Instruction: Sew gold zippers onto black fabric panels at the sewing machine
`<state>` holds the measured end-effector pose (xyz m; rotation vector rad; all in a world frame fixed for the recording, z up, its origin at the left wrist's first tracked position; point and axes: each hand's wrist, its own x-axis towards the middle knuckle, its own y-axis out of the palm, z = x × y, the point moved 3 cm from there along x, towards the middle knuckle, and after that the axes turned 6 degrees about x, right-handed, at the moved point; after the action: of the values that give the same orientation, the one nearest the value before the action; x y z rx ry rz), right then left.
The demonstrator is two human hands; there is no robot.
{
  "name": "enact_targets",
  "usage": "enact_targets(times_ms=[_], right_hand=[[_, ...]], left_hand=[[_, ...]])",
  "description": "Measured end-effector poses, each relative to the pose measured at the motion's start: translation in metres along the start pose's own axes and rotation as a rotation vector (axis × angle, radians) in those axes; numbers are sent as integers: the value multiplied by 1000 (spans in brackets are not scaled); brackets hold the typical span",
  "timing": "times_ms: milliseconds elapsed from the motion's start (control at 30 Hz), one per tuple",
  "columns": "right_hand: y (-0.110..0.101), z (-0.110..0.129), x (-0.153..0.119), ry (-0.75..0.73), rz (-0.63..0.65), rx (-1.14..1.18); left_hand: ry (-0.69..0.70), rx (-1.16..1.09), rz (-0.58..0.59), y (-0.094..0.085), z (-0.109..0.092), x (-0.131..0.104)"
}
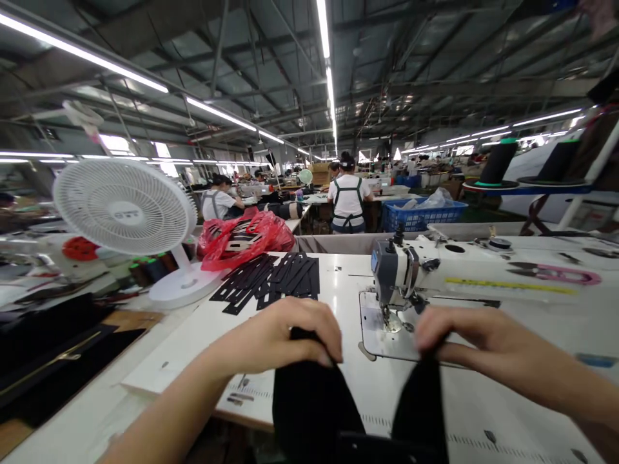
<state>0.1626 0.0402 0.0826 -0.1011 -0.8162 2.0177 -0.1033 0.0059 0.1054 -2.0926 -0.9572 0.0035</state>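
Black fabric [309, 406] hangs from both of my hands at the front of the sewing table, sagging in a dip between them. My left hand [294, 335] is closed, pinching the fabric's left upper corner between thumb and fingers. At the right, my right hand [454, 335] pinches the other upper corner; it is slightly smeared by motion. A darker strip with small shiny dots crosses the fabric low in the view, and its bottom is cut off by the frame. Just behind my right hand stands the sewing machine's head [394, 270], with its needle area above a metal plate.
Flat black cut pieces [275, 280] lie piled on the white table [338, 277], beside a red plastic bag [242, 238] and a white fan [126, 206]. Pink-handled snips [556, 272] rest on the machine arm. Beyond are a blue basket [411, 216] and several people working.
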Motion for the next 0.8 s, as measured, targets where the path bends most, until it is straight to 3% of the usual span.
enact_targets(times_ms=[67, 200, 433, 567, 667, 733, 800], right_hand=[[28, 8, 29, -57, 98, 168], [64, 0, 57, -28, -63, 361], [80, -21, 56, 71, -160, 534], [73, -34, 41, 149, -201, 636], [77, -38, 14, 87, -287, 666], [85, -32, -4, -7, -378, 545], [95, -25, -16, 29, -509, 367]], left_hand=[[28, 8, -56, 12, 7, 14], [44, 118, -208, 30, 15, 25], [221, 366, -269, 39, 24, 20], [235, 441, -470, 40, 29, 13], [196, 495, -601, 42, 26, 5], [176, 521, -641, 44, 21, 2], [145, 550, -650, 45, 16, -2]])
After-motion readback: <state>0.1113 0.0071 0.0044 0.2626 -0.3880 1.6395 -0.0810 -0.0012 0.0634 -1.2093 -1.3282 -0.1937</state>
